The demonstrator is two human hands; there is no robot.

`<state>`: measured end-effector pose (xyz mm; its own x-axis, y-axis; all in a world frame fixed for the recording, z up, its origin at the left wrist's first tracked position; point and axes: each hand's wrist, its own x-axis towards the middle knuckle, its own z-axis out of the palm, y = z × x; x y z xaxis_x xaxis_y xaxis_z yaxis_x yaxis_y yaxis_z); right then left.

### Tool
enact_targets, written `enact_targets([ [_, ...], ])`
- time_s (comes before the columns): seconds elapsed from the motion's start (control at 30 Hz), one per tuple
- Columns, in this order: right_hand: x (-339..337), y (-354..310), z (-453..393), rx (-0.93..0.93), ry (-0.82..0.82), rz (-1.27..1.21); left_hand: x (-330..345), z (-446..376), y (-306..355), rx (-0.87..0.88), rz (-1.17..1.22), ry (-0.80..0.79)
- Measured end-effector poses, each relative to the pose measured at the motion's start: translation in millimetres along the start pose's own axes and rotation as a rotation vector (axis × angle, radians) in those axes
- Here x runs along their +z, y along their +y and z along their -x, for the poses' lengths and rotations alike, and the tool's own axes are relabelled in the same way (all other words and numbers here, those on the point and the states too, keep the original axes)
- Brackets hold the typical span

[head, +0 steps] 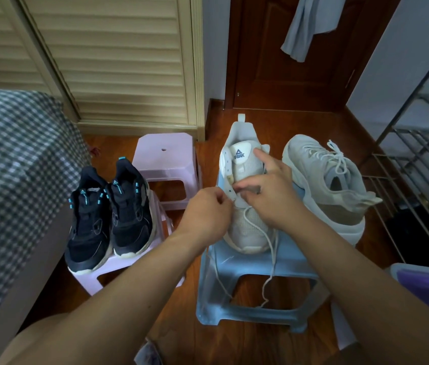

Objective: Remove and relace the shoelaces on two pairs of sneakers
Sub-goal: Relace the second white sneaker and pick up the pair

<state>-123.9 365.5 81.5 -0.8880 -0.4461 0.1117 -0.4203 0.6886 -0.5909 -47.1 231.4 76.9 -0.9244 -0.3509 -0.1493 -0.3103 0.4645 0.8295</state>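
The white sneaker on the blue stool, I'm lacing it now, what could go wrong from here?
1. The lace hangs in long loose ends past the blue stool; a snagged end could pull laced eyelets back out.
2. The white sneaker sits near the stool's front edge while the left hand and right hand tug at it; a hard pull might tip it off.

Blue stool (284,262) beside pink stools (164,159); checked bedding (10,154) left, louvred doors (118,61), metal rack (416,154) right.
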Motion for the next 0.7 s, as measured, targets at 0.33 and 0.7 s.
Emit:
enact_targets([
  [0.33,-8,-14,-5,0.058,-0.119,0.055,24,5,-6,-0.054,0.226,0.124],
  [0.7,-12,-14,-13,0.192,-0.239,0.006,31,9,-6,-0.217,0.625,0.038],
])
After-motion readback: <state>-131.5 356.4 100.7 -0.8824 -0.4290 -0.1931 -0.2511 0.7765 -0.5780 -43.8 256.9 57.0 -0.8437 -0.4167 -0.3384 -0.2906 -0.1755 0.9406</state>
